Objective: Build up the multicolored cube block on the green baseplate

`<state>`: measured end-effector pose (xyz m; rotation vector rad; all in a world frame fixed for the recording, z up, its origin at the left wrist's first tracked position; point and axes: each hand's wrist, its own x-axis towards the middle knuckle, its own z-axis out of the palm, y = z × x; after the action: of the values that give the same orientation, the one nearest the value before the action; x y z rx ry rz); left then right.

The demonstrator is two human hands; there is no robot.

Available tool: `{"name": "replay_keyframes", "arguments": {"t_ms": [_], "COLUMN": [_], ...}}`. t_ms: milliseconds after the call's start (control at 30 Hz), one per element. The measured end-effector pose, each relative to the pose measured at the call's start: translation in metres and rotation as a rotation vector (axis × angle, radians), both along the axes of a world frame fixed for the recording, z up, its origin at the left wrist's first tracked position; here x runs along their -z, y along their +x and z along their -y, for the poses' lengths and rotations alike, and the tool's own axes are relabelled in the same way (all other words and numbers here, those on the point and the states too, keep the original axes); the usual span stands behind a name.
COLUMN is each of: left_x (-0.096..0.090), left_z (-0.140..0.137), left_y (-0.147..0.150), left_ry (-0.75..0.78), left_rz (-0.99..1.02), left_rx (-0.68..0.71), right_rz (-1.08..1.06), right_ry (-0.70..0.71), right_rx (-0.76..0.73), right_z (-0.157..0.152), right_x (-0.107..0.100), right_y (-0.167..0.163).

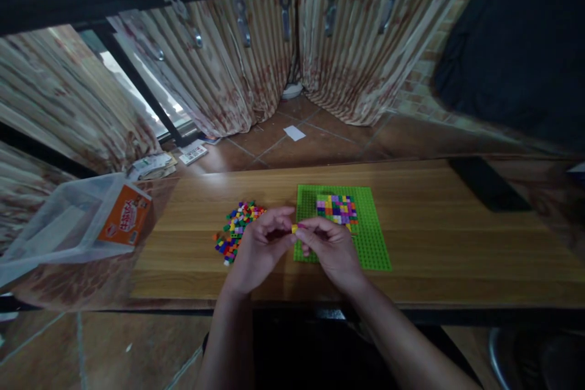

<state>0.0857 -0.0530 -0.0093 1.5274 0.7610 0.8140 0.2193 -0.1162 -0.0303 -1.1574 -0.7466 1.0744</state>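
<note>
A small yellow toy brick (295,228) shows between the fingertips of both hands, with a bit of dark pink right beside it. My left hand (262,247) pinches it from the left with thumb and fingertips. From the right, my right hand (333,250) is closed on the same small piece, its thumb over it. Behind and under the right hand lies a green studded baseplate (372,237). On the plate sits a patch of many-coloured bricks (337,207), its lower part hidden by my right hand. A pile of loose bricks (233,225) lies left of my left hand, partly covered by it.
The wooden tabletop (457,237) carries a dark flat object (489,183) at the far right. A clear plastic bin (68,213) with an orange label stands at the left. Curtains (256,67) hang beyond the table, and papers (295,133) lie on the tiled floor.
</note>
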Motion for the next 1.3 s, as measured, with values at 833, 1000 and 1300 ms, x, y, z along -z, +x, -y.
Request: {"name": "replay_keyframes", "arguments": {"t_ms": [833,1000,1300], "left_x": [0.000,-0.007,-0.001], "left_z": [-0.013,-0.011,0.004], "left_y": [-0.035,-0.024,0.008], "left_ry": [-0.244,-0.203,0.107], "left_rz": [0.049,-0.031,-0.012], "left_rx": [-0.191,-0.106,-0.175], "right_rz": [0.989,1.022,0.942], "right_ry": [-0.199,-0.108,0.042], "right_rx": [-0.121,-0.106,-0.026], "right_z": [-0.027,-0.034,0.002], "right_x": [0.029,0.026,0.005], "right_y": [-0.043,-0.050,-0.004]}}
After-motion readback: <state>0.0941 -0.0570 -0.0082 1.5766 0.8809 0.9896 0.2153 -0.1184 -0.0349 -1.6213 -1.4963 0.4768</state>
